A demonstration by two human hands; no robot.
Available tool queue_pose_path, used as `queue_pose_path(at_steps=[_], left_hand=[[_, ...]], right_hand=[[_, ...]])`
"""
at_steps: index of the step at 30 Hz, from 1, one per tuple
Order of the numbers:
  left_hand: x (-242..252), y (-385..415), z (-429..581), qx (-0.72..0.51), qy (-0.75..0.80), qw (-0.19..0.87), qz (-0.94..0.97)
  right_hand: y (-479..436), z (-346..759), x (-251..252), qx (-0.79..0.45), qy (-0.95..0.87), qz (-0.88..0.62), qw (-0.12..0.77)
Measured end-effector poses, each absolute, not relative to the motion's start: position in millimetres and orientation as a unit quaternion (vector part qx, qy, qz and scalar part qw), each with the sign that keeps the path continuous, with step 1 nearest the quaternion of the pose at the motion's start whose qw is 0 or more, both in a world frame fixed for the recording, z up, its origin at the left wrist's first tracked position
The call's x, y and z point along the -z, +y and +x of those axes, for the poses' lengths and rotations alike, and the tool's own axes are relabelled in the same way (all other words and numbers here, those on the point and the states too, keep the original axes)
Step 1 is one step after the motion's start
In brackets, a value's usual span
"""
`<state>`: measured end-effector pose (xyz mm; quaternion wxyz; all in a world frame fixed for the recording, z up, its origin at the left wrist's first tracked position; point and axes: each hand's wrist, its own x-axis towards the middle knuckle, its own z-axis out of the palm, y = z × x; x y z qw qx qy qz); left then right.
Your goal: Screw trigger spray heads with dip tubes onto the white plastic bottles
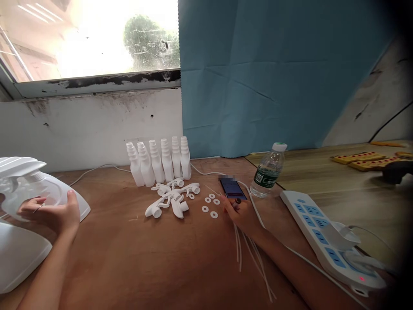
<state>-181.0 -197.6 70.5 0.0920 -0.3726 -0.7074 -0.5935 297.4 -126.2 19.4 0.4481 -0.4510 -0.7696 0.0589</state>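
My left hand (53, 213) is wrapped round a white spray bottle (41, 189) with its trigger head on, lying at the table's left edge. My right hand (240, 212) rests on the brown table with a finger touching the lower edge of a lit phone (232, 188). Several thin white tubes (250, 254) lie under and beside that hand. Just left of it lie several white washers (211, 206) and a heap of white trigger heads (172, 198). Behind them stands a row of white bottles (159, 161) without heads.
A water bottle (268, 171) stands right of the phone. A white and blue power strip (325, 234) with a plugged adapter lies at the right. Yellow parts (361, 159) sit on the far right table. A blue curtain (274, 73) and a window (90, 38) are behind.
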Motion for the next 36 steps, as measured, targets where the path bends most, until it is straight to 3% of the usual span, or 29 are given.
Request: queue_pose_path(at_steps=[3, 5, 11, 18, 25, 30, 36], left_hand=[[-57, -182, -194, 0.587, -0.697, 0.292, -0.291], [-47, -173, -196, 0.587, -0.706, 0.269, -0.291], [-22, -158, -182, 0.510, -0.815, 0.013, -0.274], [-30, -168, -124, 0.454, -0.722, 0.111, -0.511], [-26, -209, -25, 0.421, -0.489, 0.053, -0.762], [-28, -229, 11, 0.401, -0.459, -0.071, -0.790], [-37, -247, 37, 0.381, -0.511, -0.350, -0.687]], right_hand=[[-125, 298, -19, -0.069, -0.768, -0.449, 0.452], [-126, 298, -19, -0.083, -0.765, -0.454, 0.449], [-130, 297, -25, -0.178, -0.743, -0.441, 0.471], [-130, 292, -27, -0.348, -0.667, -0.408, 0.518], [-133, 288, -27, -0.544, -0.580, -0.344, 0.499], [-134, 284, -29, -0.597, -0.477, -0.317, 0.562], [-140, 286, -41, -0.614, -0.407, -0.324, 0.594]])
